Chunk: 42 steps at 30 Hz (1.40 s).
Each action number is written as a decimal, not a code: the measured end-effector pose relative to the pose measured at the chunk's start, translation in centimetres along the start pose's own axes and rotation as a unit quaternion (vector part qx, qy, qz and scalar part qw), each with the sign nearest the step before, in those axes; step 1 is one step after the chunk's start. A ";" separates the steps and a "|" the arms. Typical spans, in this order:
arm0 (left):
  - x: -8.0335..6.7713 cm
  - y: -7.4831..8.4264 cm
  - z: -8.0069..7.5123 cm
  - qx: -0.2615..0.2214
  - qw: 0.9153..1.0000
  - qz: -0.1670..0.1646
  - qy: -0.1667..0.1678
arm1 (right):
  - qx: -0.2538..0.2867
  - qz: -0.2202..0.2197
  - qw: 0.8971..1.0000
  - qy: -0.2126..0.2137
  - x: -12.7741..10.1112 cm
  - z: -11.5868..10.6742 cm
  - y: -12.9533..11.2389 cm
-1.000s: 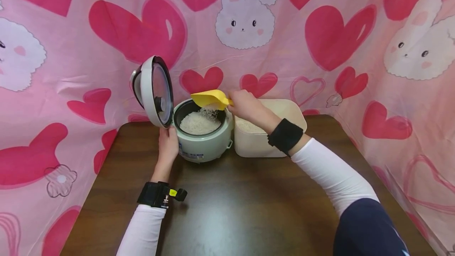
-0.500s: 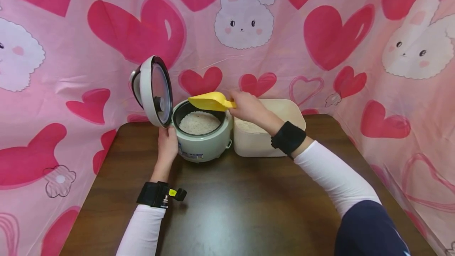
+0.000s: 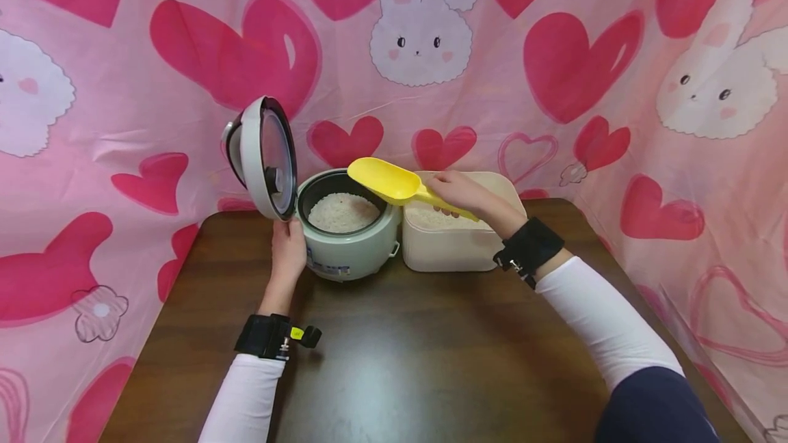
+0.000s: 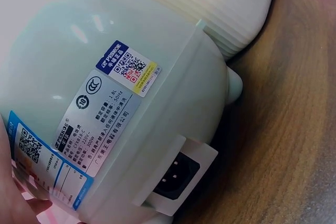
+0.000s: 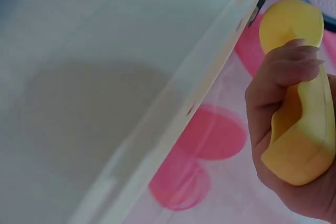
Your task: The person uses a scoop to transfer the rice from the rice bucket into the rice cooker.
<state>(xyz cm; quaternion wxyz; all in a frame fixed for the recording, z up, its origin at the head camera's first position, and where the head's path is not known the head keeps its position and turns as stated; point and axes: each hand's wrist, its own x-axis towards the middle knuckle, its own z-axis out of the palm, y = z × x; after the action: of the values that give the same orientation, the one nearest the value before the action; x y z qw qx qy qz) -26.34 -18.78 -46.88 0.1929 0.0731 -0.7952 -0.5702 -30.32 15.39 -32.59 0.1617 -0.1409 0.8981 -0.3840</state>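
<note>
My right hand [image 3: 458, 191] grips the handle of a yellow scoop [image 3: 384, 180], whose bowl hangs over the right rim of a pale green rice cooker [image 3: 351, 255]. No rice shows in the scoop's bowl. Inside the cooker's dark pot lies a mound of white rice [image 3: 342, 212]. The cooker's raised lid [image 3: 251, 163] stands upright on the left, and my left hand [image 3: 288, 245] holds it at its lower edge. The left fingertips are mostly hidden; a bit of that hand [image 4: 14, 198] shows beside the cooker's labels. In the right wrist view, curled fingers [image 5: 273, 77] wrap the scoop handle.
An off-white open container [image 3: 446, 251] with rice inside stands against the cooker's right side, under my right hand. The brown wooden table [image 3: 394, 361] extends towards me. A pink heart-and-rabbit curtain [image 3: 492, 108] hangs close behind. A power socket [image 4: 177, 177] sits low on the cooker.
Rice was falling from the scoop into the pot a second ago; the fall has stopped. My right hand has moved right with the scoop and turned its bowl upward. The left hand stays put.
</note>
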 end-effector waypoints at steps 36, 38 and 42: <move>0.2 0.2 -0.8 0.002 1.000 0.004 0.001 | -0.478 0.041 0.869 0.126 -8.1 -7.6 4.8; 0.1 0.3 -0.8 0.004 1.000 0.002 0.000 | -0.495 0.050 0.861 0.103 -7.7 -7.4 4.3; -0.1 0.4 -0.6 0.006 1.000 -0.003 0.001 | -0.537 0.068 0.837 0.078 -6.7 -6.9 3.1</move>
<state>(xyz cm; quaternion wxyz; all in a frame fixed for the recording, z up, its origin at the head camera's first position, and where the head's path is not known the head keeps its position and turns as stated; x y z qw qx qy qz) -25.99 -19.11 -46.35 0.1911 0.0770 -0.7985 -0.5656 -27.35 24.42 -29.18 0.0153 -0.1139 0.9803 0.1607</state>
